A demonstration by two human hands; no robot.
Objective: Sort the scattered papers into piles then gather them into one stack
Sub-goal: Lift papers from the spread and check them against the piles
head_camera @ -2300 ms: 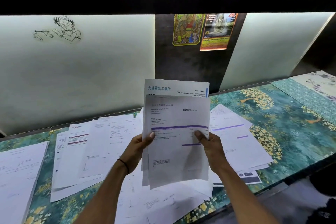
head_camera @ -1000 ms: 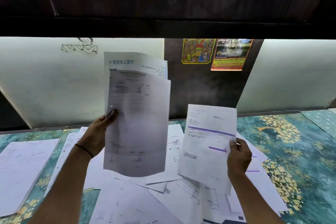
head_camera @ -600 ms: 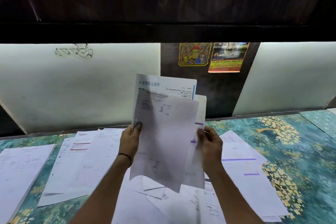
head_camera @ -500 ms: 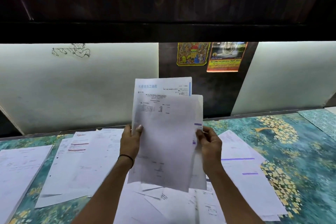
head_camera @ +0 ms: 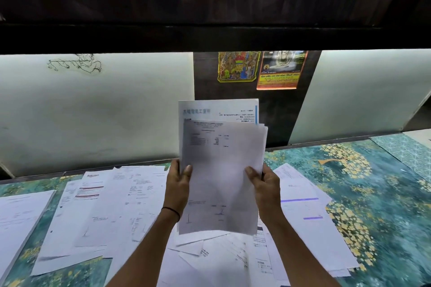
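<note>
I hold a small stack of printed sheets (head_camera: pixel 221 170) upright in front of me, above the table. My left hand (head_camera: pixel 179 185) grips its left edge, thumb on the front sheet. My right hand (head_camera: pixel 265 185) grips the right edge the same way. A sheet with a blue header sticks up behind the front page. Loose papers lie on the table below: an overlapping spread at the left (head_camera: pixel 105 212), a pile with purple lines at the right (head_camera: pixel 305 216), and crossed sheets under my wrists (head_camera: pixel 217 261). A separate pile (head_camera: pixel 18 221) lies at the far left.
The table has a teal cloth with yellow flowers (head_camera: pixel 373 193), bare on the right. A white wall panel (head_camera: pixel 93 109) rises just behind the table. Two colourful posters (head_camera: pixel 258 69) hang on a dark strip. A dark shelf (head_camera: pixel 210 37) overhangs above.
A second ago my right hand held a purple-lined sheet apart from the stack in my left hand. That sheet has gone in behind the front page, and both hands now grip the squared stack.
</note>
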